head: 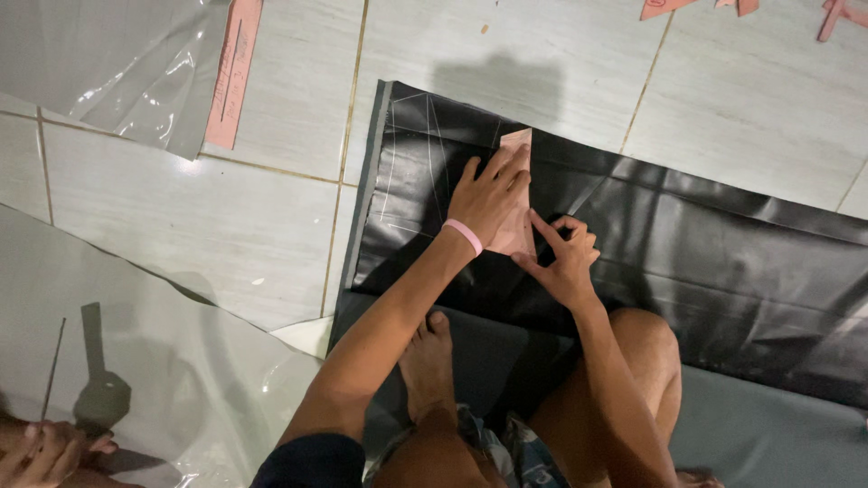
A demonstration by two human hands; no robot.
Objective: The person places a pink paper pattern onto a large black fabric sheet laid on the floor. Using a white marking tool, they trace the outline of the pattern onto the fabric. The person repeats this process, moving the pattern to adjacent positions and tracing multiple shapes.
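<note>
Near the bottom of the frame, your foot (432,366) rests on the black glossy sheet (723,262) spread over the tiled floor (253,208). At centre, your left hand (493,194) lies flat, fingers spread, pinning a pink paper template (517,226); your right hand (565,258) is pinched narrow at its edge. The sheet looks limp and slick, so press it flat; the paper seems thin.

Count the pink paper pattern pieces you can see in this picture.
5: one under the left hand on the black sheet, one long strip top left, three cut off at the top right edge. Others may be hidden.
</note>
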